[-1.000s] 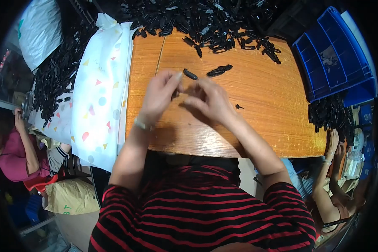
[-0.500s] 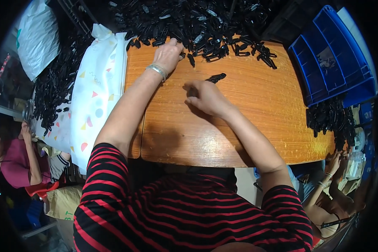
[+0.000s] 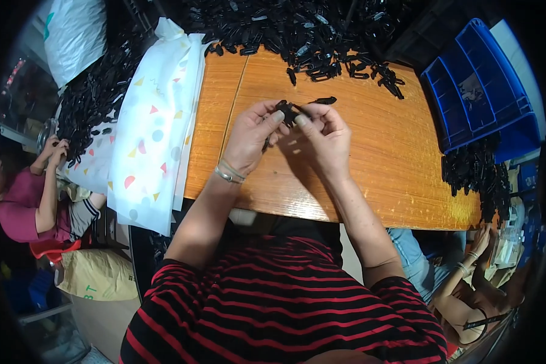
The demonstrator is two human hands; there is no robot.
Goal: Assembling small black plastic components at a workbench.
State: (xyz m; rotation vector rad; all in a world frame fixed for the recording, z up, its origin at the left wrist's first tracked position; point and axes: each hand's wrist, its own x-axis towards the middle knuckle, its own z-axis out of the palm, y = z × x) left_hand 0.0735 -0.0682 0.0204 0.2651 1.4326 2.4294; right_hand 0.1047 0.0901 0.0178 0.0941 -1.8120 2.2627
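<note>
In front of me, above the wooden table, my left hand (image 3: 247, 138) and my right hand (image 3: 329, 141) meet. Both are closed, thumbs and fingers pinching a small black plastic part (image 3: 289, 114) between them. Its exact kind is partly hidden by my fingertips. A dark tip also shows below the left fingers; I cannot tell whether it belongs to the same part. Just past my right fingers, another black plastic piece (image 3: 326, 101) lies on the table. Farther off, a big heap of similar black pieces (image 3: 309, 45) spreads over the far side.
White patterned sheeting (image 3: 155, 133) covers the table's left part, with more black pieces (image 3: 97, 97) beyond it. At right stands a blue compartment bin (image 3: 482, 91), more black parts (image 3: 476, 170) beside it. Co-workers sit at left (image 3: 27, 209) and right (image 3: 461, 297).
My left hand has come back from the edge of the heap to the right hand. Both now hold the black part together. The view has shifted slightly.
</note>
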